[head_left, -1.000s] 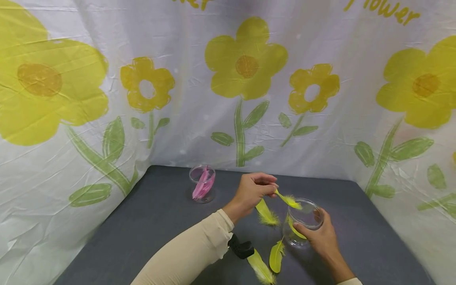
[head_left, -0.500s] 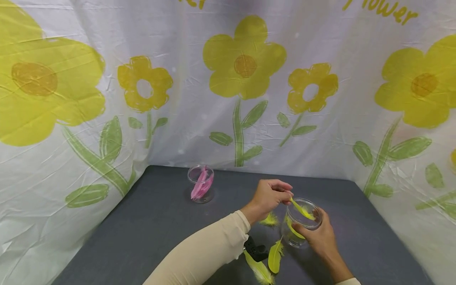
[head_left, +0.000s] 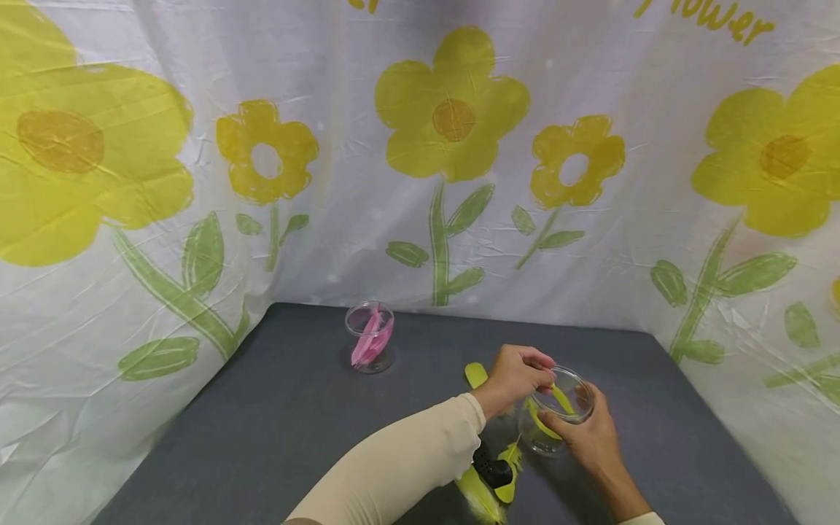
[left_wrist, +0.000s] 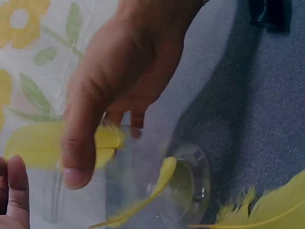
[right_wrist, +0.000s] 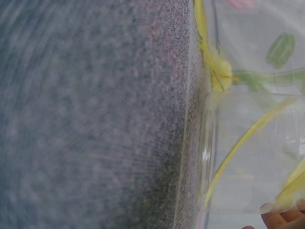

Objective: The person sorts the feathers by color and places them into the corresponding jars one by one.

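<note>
My left hand [head_left: 515,379] is over the mouth of a clear jar [head_left: 541,443], pinching a yellow feather [head_left: 561,399] by one end. Most of that feather is down inside the rim. In the left wrist view, fingertips of this hand [left_wrist: 16,191] grip the feather's tip [left_wrist: 35,145] at the left edge. My right hand [head_left: 597,434] holds the upright jar around its right side, thumb in front. Another yellow feather [head_left: 543,424] stands curved inside the jar, also seen as a curved feather [right_wrist: 238,145] in the right wrist view, where fingertips [right_wrist: 274,217] touch the clear wall.
Loose yellow feathers lie on the dark table: one behind the left wrist [head_left: 475,375], two nearer the front [head_left: 482,502] [head_left: 510,467]. A second clear jar [head_left: 379,362] with pink feathers [head_left: 372,341] stands back left. A flower-printed white curtain [head_left: 341,240] encloses the table.
My left hand has moved right and down to the jar's mouth, lowering the feather inside. The right hand and the jar have stayed in place.
</note>
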